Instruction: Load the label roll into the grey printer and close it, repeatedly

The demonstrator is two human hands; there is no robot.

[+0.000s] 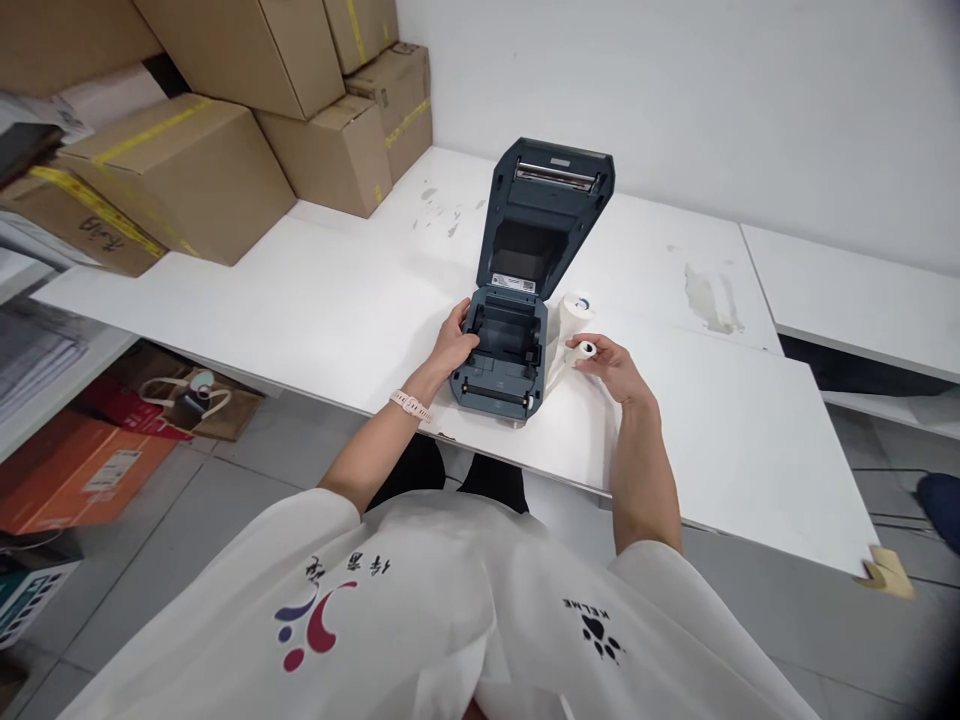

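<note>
Evidently, in the head view, the dark label printer (pixel 495 372) stands on the white table (pixel 697 430), near its front edge and square before the wearer, within easy reach of both arms. Its lid (pixel 537 205) is raised and tilted back, leaving the inner bay exposed. The left hand (pixel 452 345) grasps the left side wall, thumb over the rim; this hold would, in my judgement, steady the body. The right hand (pixel 611 368) pinches a small white roll (pixel 585 351) between thumb and fingers, just beside the printer's right side. A larger white roll (pixel 576 308) stands behind it, presumably kept close for handling; whether the two are joined cannot be determined. Cartons (pixel 184 175) are stacked at the far left, well apart from the work.
</note>
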